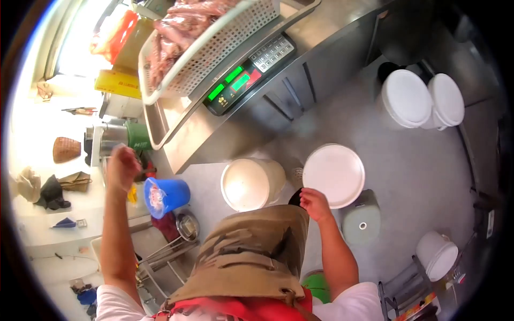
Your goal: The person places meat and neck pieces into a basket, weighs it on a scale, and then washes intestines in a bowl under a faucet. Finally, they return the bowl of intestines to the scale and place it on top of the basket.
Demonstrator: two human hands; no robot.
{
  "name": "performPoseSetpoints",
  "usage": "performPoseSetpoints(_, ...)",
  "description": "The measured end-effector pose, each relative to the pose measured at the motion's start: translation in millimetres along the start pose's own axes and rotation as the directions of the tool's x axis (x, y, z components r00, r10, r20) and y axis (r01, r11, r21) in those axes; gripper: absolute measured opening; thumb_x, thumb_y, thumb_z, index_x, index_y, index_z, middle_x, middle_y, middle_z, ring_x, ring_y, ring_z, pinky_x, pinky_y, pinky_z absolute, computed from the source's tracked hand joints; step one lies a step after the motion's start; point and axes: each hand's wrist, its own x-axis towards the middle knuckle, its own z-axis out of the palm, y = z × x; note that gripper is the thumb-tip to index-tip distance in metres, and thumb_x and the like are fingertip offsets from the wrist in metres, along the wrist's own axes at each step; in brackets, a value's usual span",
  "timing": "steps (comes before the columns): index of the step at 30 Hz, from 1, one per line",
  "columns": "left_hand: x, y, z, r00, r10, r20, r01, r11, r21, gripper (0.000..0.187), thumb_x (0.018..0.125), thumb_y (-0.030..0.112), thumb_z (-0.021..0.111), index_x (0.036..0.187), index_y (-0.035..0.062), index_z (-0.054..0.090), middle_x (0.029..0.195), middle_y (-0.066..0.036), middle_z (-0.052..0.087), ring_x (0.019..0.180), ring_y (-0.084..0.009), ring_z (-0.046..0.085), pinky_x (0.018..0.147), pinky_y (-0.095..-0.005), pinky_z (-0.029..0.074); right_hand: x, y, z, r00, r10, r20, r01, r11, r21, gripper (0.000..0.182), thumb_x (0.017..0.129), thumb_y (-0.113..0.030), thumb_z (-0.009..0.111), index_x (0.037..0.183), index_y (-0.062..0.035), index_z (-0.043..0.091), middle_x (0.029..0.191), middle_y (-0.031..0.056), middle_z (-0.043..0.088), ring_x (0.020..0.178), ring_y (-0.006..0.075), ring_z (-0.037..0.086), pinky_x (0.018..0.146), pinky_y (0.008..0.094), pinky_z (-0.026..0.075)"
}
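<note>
My left hand point(124, 167) is raised at the left, in front of a metal pot with a green part point(137, 136) beside it; its fingers are curled and blurred, and what they hold, if anything, is hidden. My right hand point(314, 203) is near the lower edge of a round white lid point(333, 175), with its fingers bent; whether it touches the lid is unclear. Between my hands stands an open white bucket point(246, 184). A blue bin point(174, 195) with a clear plastic bag inside is just below my left hand.
On the counter, a white perforated basket point(214, 45) of raw meat sits in a metal tray beside a scale point(251, 72) with green displays. Two lidded white buckets point(407, 99) stand upper right. A gray-green stool point(361, 219) and another white bucket point(436, 255) are at the right.
</note>
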Motion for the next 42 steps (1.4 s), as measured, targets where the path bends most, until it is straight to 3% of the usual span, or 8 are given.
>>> performPoseSetpoints(10, -271, -134, 7, 0.523, -0.089, 0.847, 0.128, 0.991, 0.025, 0.029, 0.092, 0.018, 0.046, 0.097, -0.0052, 0.062, 0.091, -0.016, 0.064, 0.082, -0.0268, 0.065, 0.079, -0.0353, 0.053, -162, 24, 232, 0.761, 0.222, 0.609, -0.24, 0.969, -0.052, 0.04, 0.098, -0.039, 0.043, 0.1, -0.004, 0.062, 0.092, 0.008, 0.066, 0.088, 0.0205, 0.063, 0.082, 0.0326, 0.05)
performPoseSetpoints(19, -350, -434, -237, 0.924, -0.376, -0.068, 0.336, 0.884, -0.324, 0.022, 0.088, 0.023, 0.051, 0.085, 0.0039, 0.061, 0.078, -0.01, 0.063, 0.073, -0.0234, 0.064, 0.07, -0.0345, 0.053, -266, 109, 333, 0.585, 0.716, 0.38, -0.603, 0.698, -0.386, 0.036, 0.098, -0.034, 0.043, 0.094, -0.004, 0.062, 0.091, 0.0099, 0.067, 0.091, 0.0284, 0.064, 0.086, 0.0421, 0.05)
performPoseSetpoints(21, -369, -629, -331, 0.984, -0.176, -0.001, 0.1, 0.556, 0.825, 0.022, 0.086, 0.017, 0.049, 0.075, 0.004, 0.063, 0.074, -0.009, 0.063, 0.067, -0.0203, 0.061, 0.061, -0.0339, 0.047, -261, 115, 326, 0.634, 0.678, 0.371, -0.582, 0.735, -0.348, 0.032, 0.096, -0.03, 0.046, 0.094, -0.0026, 0.062, 0.094, 0.0122, 0.067, 0.094, 0.0285, 0.063, 0.086, 0.0412, 0.05)
performPoseSetpoints(26, -570, -587, -346, 0.399, -0.853, -0.335, 0.883, 0.457, -0.111, 0.018, 0.078, 0.017, 0.056, 0.074, 0.0027, 0.066, 0.073, -0.011, 0.066, 0.066, -0.0231, 0.063, 0.058, -0.0372, 0.048, -174, 182, 213, 0.8, 0.563, 0.207, -0.461, 0.798, -0.389, 0.019, 0.091, -0.018, 0.05, 0.076, -0.0084, 0.054, 0.074, 0.0079, 0.057, 0.073, 0.0213, 0.057, 0.07, 0.0319, 0.05)
performPoseSetpoints(28, -685, -686, -358, 0.818, -0.457, -0.35, 0.575, 0.617, 0.537, 0.015, 0.073, 0.022, 0.064, 0.078, 0.0098, 0.071, 0.074, -0.008, 0.069, 0.062, -0.0256, 0.065, 0.055, -0.0388, 0.05, -154, 186, 191, 0.697, 0.707, 0.123, -0.668, 0.702, -0.247, 0.034, 0.095, -0.018, 0.041, 0.062, -0.0149, 0.033, 0.055, -0.0004, 0.03, 0.048, 0.0149, 0.033, 0.043, 0.0308, 0.03)
performPoseSetpoints(31, -752, -749, -319, 0.561, -0.821, -0.11, 0.357, 0.12, 0.926, 0.014, 0.073, 0.024, 0.063, 0.077, 0.0154, 0.073, 0.075, -0.007, 0.069, 0.068, -0.0251, 0.065, 0.06, -0.0405, 0.051, -131, 198, 121, 0.767, 0.54, -0.346, -0.631, 0.535, -0.562, 0.031, 0.088, -0.016, 0.047, 0.058, -0.0114, 0.04, 0.049, 0.0018, 0.035, 0.04, 0.0158, 0.034, 0.036, 0.0298, 0.027)
performPoseSetpoints(37, -658, -622, -259, 0.709, -0.586, -0.392, 0.682, 0.427, 0.594, 0.02, 0.076, 0.022, 0.059, 0.085, 0.008, 0.07, 0.082, -0.014, 0.069, 0.073, -0.0252, 0.067, 0.068, -0.0408, 0.052, -82, 197, 33, 0.654, 0.612, -0.444, -0.333, -0.294, -0.896, 0.006, 0.08, 0.0, 0.053, 0.08, -0.0034, 0.048, 0.06, 0.0104, 0.049, 0.044, 0.0231, 0.049, 0.038, 0.0338, 0.039)
performPoseSetpoints(42, -595, -598, -285, 0.386, -0.75, -0.538, 0.597, 0.647, -0.474, 0.026, 0.084, 0.023, 0.054, 0.095, 0.0031, 0.067, 0.078, -0.015, 0.069, 0.074, -0.0239, 0.068, 0.068, -0.0373, 0.053, -16, 247, 166, 0.748, 0.597, -0.291, -0.06, -0.377, -0.924, 0.004, 0.083, 0.0, 0.053, 0.086, 0.0004, 0.055, 0.065, 0.0126, 0.057, 0.05, 0.0247, 0.057, 0.038, 0.0364, 0.041)
